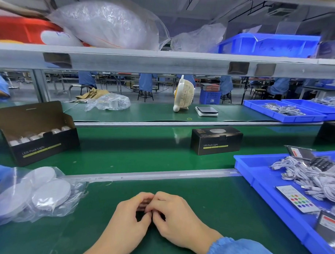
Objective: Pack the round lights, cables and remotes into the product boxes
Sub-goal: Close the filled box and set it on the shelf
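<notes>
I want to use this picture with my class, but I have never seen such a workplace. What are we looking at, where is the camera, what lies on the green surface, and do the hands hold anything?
There is no machine: a person packs lights by hand. The single picture comes from a camera worn on the person's head, looking forward and down.

The left hand and right hand meet on the green work surface, fingers curled together. Whether they pinch something small cannot be seen.

At the left lies a clear bag of round white lights. Behind it, on the green belt, an open black product box shows a row of lights, and a closed box stands further right. At the right, a blue tray holds white cables and a remote with coloured buttons.
</notes>
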Demonstrator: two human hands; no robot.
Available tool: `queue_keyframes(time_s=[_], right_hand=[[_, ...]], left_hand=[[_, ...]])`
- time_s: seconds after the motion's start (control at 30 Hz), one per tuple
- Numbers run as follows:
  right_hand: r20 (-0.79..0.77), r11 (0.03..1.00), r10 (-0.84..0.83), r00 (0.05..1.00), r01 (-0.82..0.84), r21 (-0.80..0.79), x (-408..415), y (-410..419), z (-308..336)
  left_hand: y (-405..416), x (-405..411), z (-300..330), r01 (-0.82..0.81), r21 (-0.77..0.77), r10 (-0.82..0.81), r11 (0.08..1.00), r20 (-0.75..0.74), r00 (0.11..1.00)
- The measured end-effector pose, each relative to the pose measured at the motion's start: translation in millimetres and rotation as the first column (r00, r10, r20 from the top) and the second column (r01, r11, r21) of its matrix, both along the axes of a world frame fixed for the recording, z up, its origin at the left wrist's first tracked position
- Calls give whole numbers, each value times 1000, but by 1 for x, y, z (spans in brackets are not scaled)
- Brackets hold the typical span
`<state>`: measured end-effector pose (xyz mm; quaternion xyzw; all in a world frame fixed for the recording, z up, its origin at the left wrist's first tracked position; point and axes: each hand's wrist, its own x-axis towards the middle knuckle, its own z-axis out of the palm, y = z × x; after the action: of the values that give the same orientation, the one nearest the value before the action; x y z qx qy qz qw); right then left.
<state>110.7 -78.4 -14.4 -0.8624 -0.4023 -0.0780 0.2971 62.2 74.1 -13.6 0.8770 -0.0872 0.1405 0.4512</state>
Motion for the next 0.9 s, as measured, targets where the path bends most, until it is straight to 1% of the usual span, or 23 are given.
queue_keyframes(time_s=[0.9], right_hand=[[5,1000,7,1000,-7,-3,0,0,-2]], left_hand=[[0,-1,0,5,8,-5,1000,13,1000]])
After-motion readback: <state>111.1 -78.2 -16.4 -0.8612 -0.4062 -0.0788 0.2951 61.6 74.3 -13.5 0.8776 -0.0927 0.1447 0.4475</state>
